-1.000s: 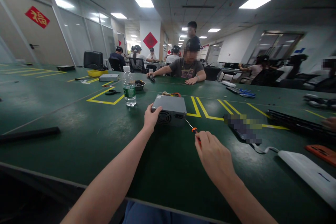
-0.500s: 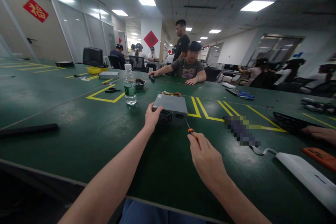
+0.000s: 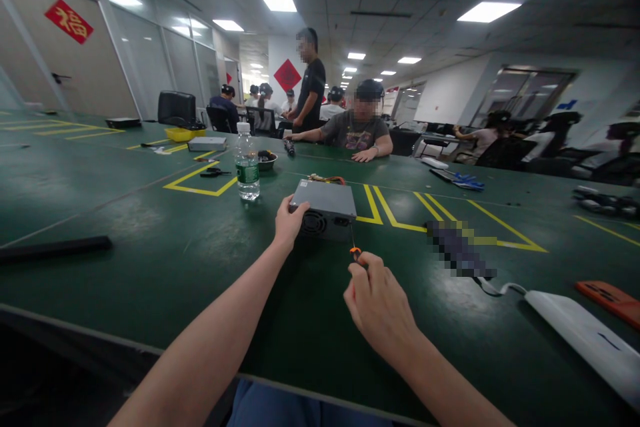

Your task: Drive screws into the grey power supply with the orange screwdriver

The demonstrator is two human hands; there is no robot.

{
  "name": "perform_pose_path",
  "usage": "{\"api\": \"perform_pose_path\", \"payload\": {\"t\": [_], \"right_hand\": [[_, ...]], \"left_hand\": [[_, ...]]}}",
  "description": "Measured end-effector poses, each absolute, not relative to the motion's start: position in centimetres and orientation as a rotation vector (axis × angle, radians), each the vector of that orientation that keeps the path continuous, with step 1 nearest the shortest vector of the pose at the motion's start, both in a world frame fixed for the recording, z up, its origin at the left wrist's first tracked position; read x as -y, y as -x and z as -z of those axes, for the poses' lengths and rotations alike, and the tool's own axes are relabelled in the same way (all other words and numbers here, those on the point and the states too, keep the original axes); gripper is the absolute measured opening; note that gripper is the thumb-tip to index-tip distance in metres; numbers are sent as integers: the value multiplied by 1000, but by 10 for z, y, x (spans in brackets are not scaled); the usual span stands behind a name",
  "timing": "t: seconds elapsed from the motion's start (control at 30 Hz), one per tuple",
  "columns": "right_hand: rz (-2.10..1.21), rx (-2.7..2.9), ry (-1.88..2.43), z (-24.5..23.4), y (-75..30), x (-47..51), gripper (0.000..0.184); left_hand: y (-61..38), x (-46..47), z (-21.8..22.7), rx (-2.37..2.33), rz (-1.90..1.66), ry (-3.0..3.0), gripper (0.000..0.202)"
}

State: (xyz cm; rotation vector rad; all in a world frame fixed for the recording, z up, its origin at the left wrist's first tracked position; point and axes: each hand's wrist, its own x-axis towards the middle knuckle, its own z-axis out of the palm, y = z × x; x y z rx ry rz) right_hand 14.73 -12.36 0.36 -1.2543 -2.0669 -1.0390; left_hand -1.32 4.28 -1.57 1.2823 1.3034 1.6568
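A grey metal power supply box (image 3: 327, 207) lies on the green table (image 3: 125, 240) in front of me, its fan grille facing me and coloured wires at its far end. My left hand (image 3: 289, 220) grips its near left corner. My right hand (image 3: 377, 303) is closed round a small screwdriver (image 3: 354, 245) with an orange collar; its thin shaft points up at the box's near face, close to the right corner.
A water bottle (image 3: 247, 163) stands left of the box, a small bowl (image 3: 267, 160) behind it. A white power strip (image 3: 585, 330), an orange item (image 3: 607, 293) and a blurred object (image 3: 457, 247) lie to the right. A seated person (image 3: 363, 130) faces me; another stands behind.
My right hand has moved left with the screwdriver, bringing its tip nearer the box's front. The standing person behind walked left. A hand at the far right edge has left the view.
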Motion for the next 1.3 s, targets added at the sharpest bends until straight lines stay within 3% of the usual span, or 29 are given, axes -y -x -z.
{"api": "perform_pose_path", "payload": {"t": [0.23, 0.5, 0.73, 0.83, 1.0, 1.2, 1.3], "right_hand": [[1149, 2012, 1189, -5, -164, 122, 22], [1072, 1949, 1291, -6, -155, 123, 13], [1178, 2068, 1170, -7, -153, 128, 28], [1235, 2001, 1219, -12, -162, 128, 18], [1163, 1933, 1315, -13, -161, 126, 13], [1035, 2091, 1112, -10, -156, 121, 30], [1081, 2071, 1073, -11, -162, 120, 23]], "left_hand": [[12, -42, 13, -1308, -1666, -1245, 42], [12, -40, 12, -1327, -1659, -1259, 40], [13, -42, 16, -1325, -1659, -1296, 42], [13, -41, 15, -1329, -1658, -1296, 40], [13, -42, 16, -1329, -1652, -1291, 42], [14, -43, 16, -1357, -1654, -1304, 40], [14, -42, 16, -1340, -1660, -1315, 40]]}}
